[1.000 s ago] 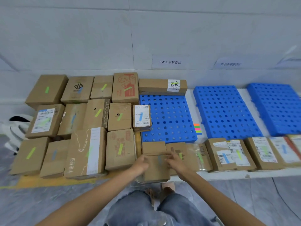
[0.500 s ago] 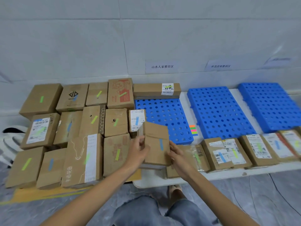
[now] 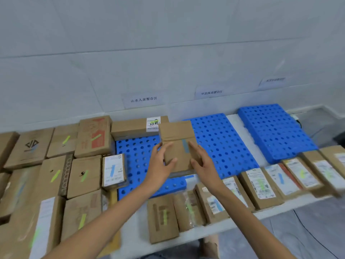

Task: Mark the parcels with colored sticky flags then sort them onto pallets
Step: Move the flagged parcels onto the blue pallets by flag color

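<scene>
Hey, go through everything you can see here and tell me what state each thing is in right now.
parcel, lifted, blue flag on top, held by both hands.
left hand, grips the parcel's left edge.
right hand, grips its right edge.
left pallet, flat, long box across its far end.
middle pallet, lying flat.

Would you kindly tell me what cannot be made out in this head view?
All head view:
Rightmost wall sign: text blurred, too small.
Held parcel: its lower edge hidden by left hand and right hand; contact with blue pallet unclear.
Front-row label: print motion-blurred.
Leftmost parcel: cut off by frame edge.
</scene>
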